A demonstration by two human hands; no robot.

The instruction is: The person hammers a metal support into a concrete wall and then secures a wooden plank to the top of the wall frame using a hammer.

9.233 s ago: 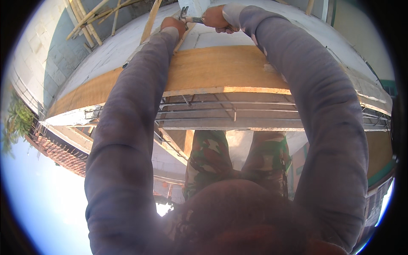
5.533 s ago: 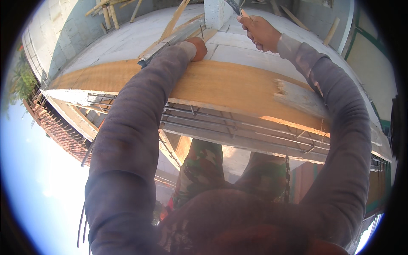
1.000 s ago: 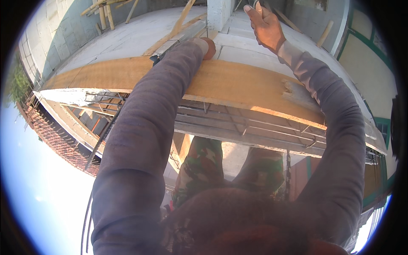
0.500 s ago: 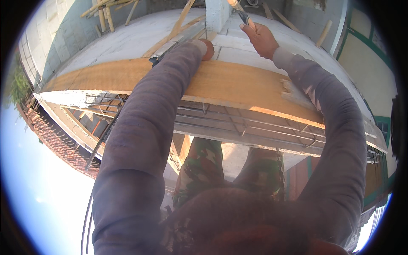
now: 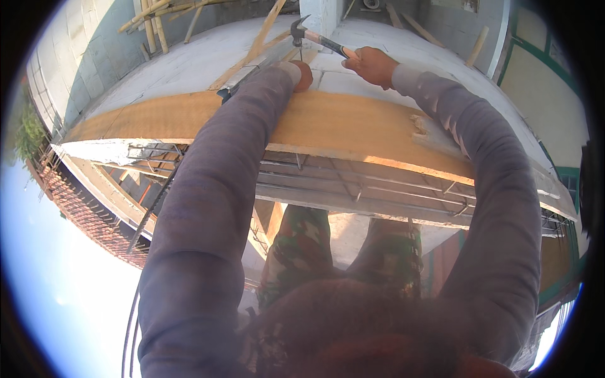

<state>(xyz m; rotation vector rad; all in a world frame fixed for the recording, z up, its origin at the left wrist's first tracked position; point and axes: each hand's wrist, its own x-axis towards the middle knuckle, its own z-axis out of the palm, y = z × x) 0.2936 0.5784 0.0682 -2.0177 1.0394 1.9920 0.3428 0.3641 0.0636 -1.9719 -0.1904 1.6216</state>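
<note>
My right hand (image 5: pixel 375 67) is closed around the handle of a claw hammer (image 5: pixel 325 43), which has a dark head and an orange-and-black grip. The hammer's head is at the top of a thin upright metal nail (image 5: pixel 300 55). Around the lower part of that nail my left hand (image 5: pixel 304 76) is closed, its fingers mostly hidden behind the sleeve and the back of the hand. Just in front of both hands runs a long wooden plank (image 5: pixel 353 123) on edge, and my left forearm crosses over it.
Pale blocks (image 5: pixel 403 47) form the surface beyond the plank. A metal channel (image 5: pixel 242 77) and a wooden strip (image 5: pixel 258 44) lie left of my left hand. Steel reinforcing bars (image 5: pixel 372 187) run below the plank, above my legs. Bamboo poles (image 5: pixel 151 22) lean at the back left.
My right hand has come down and to the left, bringing the hammer from a raised position onto the nail's top. My left hand stays in nearly the same place.
</note>
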